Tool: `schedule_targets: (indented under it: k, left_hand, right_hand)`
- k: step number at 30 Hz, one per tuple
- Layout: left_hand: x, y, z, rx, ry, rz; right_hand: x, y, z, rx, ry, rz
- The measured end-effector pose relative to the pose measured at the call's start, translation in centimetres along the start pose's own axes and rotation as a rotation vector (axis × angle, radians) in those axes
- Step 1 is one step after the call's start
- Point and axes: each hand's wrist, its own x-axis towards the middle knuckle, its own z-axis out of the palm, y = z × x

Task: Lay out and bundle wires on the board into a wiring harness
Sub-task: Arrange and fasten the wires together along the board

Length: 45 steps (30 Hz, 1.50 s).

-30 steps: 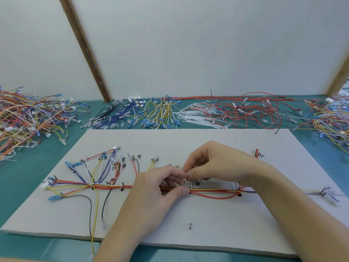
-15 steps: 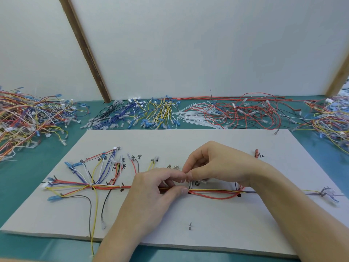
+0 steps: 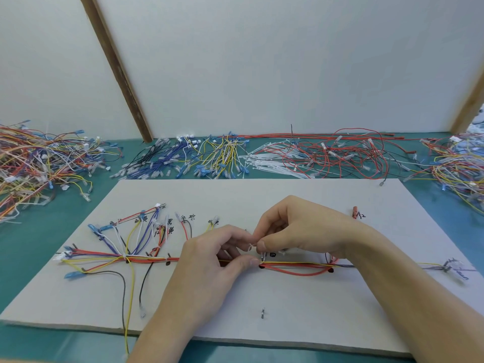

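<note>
Right now both hands meet at the centre of the frame over the main run of the wire bundle (image 3: 296,265), which lies left to right across the white board (image 3: 301,323). The left hand (image 3: 209,263) pinches the bundle between thumb and curled fingers, just left of a black mark on the board. The right hand (image 3: 301,229) has thumb and forefinger closed on a thin white cable tie (image 3: 252,247), whose small loop shows between the two hands directly above the wires. Judging by this, the step in hand is tying the trunk at this point, with the tie seemingly looped but not yet drawn snug; whether its tail is through the head is too small to tell. At left of the board the wires already fan out into branches (image 3: 136,237) gathered at one tied junction, so the layout looks largely done and the bundling is partway along. At right the bundle runs on beneath the right wrist to a connector end (image 3: 453,267) near the board's edge. The next move probably calls for a steady pull on the tie's tail while the left hand keeps the red and yellow strands pressed together, so that none slips out of the loop. Loose wire piles (image 3: 39,163) and spare white ties (image 3: 272,158) lie along the top of the green table (image 3: 23,258), well apart from the hands.
</note>
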Motion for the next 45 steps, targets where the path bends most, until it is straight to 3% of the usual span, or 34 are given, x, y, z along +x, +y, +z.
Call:
schedule_targets:
  k: [32, 45]
  left_hand:
    - [-0.03, -0.08, 0.13, -0.044, 0.01, -0.064]
    - [-0.3, 0.05, 0.14, -0.007, -0.007, 0.03]
  right_hand:
    - [0.28, 0.34, -0.02, -0.079, -0.009, -0.013]
    - [0.08, 0.11, -0.04, -0.064, -0.002, 0.014]
